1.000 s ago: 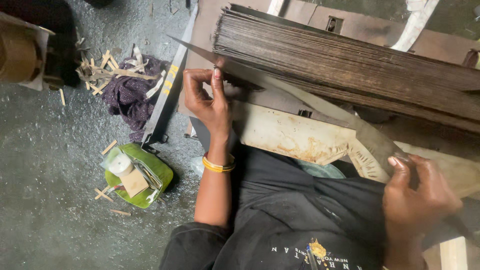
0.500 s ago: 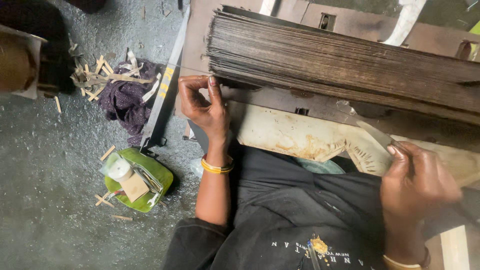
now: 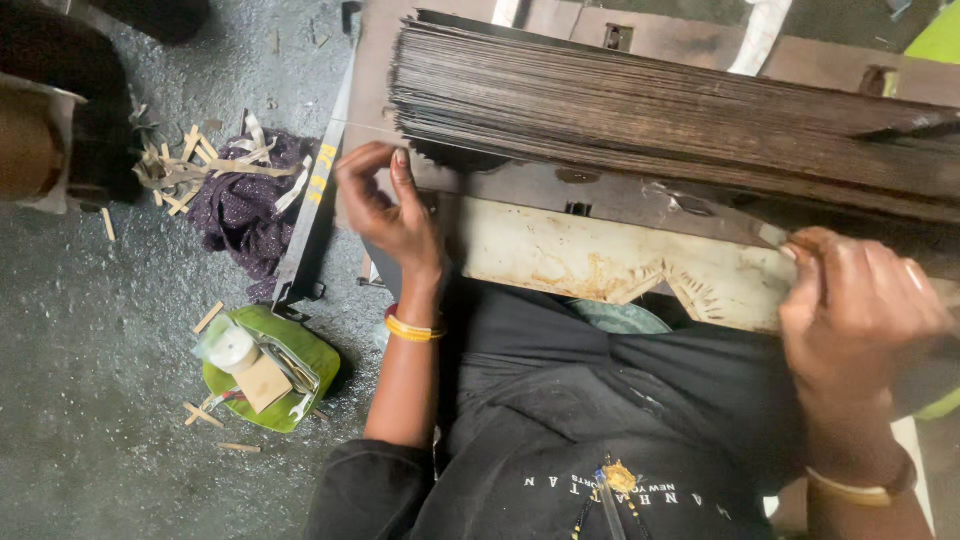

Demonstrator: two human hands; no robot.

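A rough grey concrete floor (image 3: 80, 400), seen from above, with a worn metal workbench (image 3: 600, 255) at the upper right. Nearest the viewer, the person's dark clothed lap fills the bottom. Just left of it on the floor sits a green dish (image 3: 310, 355) holding a white tape roll and small tools, with wood chips scattered around. Farther on, the left hand (image 3: 385, 205) is raised at the near left corner of a thick stack of thin dark sheets (image 3: 660, 115), fingers loosely curled and half open, thumb and forefinger close together at the stack's corner; whether they pinch a sheet cannot be told. The right hand (image 3: 855, 295) is closed over the stack's near edge towards its right end. The stack lies on the bench, its long axis running left to right, tilting slightly down to the right. Beyond the dish lie a purple cloth (image 3: 245, 205) and a long metal ruler (image 3: 315, 190)
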